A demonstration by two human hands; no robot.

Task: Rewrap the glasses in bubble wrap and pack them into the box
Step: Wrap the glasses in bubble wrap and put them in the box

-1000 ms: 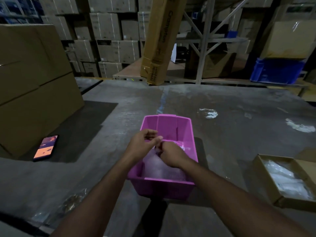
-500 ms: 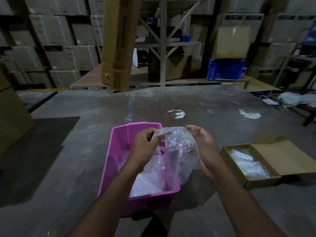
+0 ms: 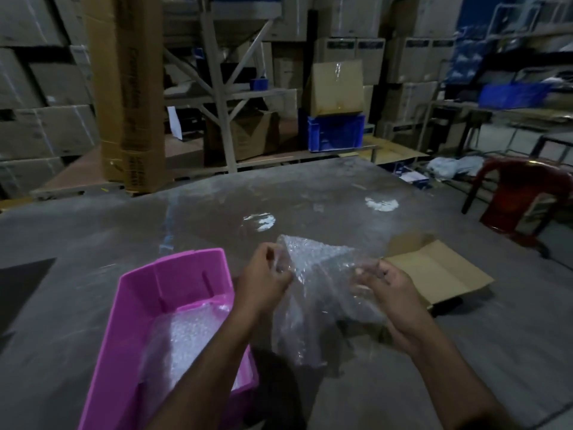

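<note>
Holding a sheet of bubble wrap (image 3: 322, 293) up at centre frame, above the grey table (image 3: 465, 352). Left hand (image 3: 266, 280) pinching the sheet's upper left edge, fingers curled together on the film. Right hand (image 3: 387, 293) gripping the right side, fingers bent round the plastic, palm turned inward. Hard to tell whether a glass sits inside the hanging folds; nothing solid shows through.

Lower left: pink bin (image 3: 130, 311) with more bubble wrap lying on its floor. Right of the hands: open cardboard box (image 3: 440, 274), partly hidden behind the sheet, contents not visible.

Further back, upper left: tall cardboard carton (image 3: 127, 88) standing on end. Upper centre: blue crate (image 3: 336, 133) on low shelving. Right edge: red plastic chair (image 3: 521, 200).

Likely risks: slippery film sliding out of the light pinch; a glass, if wrapped loosely, dropping through the open bottom onto the hard table; dim light hiding gaps in the wrap.
</note>
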